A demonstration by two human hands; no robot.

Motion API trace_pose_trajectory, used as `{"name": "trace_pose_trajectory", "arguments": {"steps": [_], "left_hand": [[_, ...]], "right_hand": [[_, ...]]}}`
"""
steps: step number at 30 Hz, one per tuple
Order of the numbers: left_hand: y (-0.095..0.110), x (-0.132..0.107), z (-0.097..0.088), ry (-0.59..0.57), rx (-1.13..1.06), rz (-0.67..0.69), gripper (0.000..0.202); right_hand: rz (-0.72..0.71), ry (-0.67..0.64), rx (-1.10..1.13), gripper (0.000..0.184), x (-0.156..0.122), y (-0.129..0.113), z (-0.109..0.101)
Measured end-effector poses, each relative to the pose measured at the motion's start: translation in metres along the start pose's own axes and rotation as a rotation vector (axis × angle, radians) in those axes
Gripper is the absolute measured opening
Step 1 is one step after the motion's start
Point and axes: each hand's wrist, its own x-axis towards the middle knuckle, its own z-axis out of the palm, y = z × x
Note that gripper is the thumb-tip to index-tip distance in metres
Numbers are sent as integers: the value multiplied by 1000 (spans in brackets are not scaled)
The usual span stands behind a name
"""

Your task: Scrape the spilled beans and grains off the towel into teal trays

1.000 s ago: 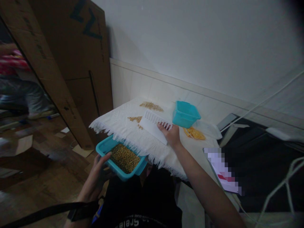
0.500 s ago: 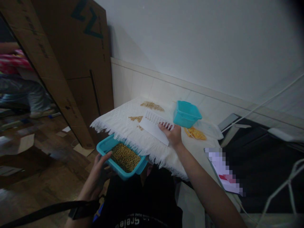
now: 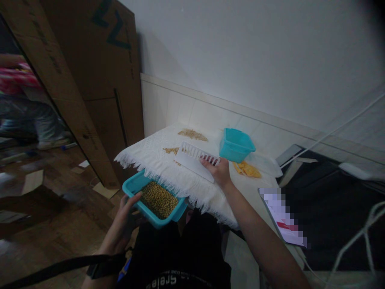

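Note:
My left hand (image 3: 128,208) grips a turquoise plastic tub (image 3: 140,181) by its left rim, thumb inside, just below the table's front edge. Soybeans (image 3: 159,198), or similar yellowish round beans, lie in the tub. With my right hand (image 3: 218,170) I hold a flat white plastic piece (image 3: 192,160) with a row of slots, low over the white fringed cloth (image 3: 150,148); my fingers pass behind the slots. Close to its left edge are a few loose beans (image 3: 171,150). Farther back a pale heap of small grains (image 3: 192,134) is spread on the cloth.
A second turquoise tub (image 3: 236,146) stands at the back right, near a yellow cloth (image 3: 248,169) and a clear lid (image 3: 272,164). A tall cardboard box (image 3: 99,80) rises on the left. A tablet-like panel (image 3: 282,220) lies at right; a person's legs (image 3: 39,116) show far left.
The white slotted piece has tilted and shifted slightly left in my right hand, covering more of the loose beans. My left hand and the tub stay in place.

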Motion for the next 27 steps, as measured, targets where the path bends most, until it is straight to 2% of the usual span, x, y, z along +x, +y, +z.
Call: {"name": "trace_pose_trajectory", "arguments": {"steps": [5, 12, 27], "left_hand": [[0, -1, 2, 17, 8, 9, 81], [3, -6, 9, 48, 16, 3, 65], [2, -3, 6, 38, 0, -1, 83]], "right_hand": [[-24, 32, -5, 39, 0, 2, 2], [-7, -55, -41, 46, 0, -1, 0], [6, -107, -43, 41, -3, 1, 5]]}}
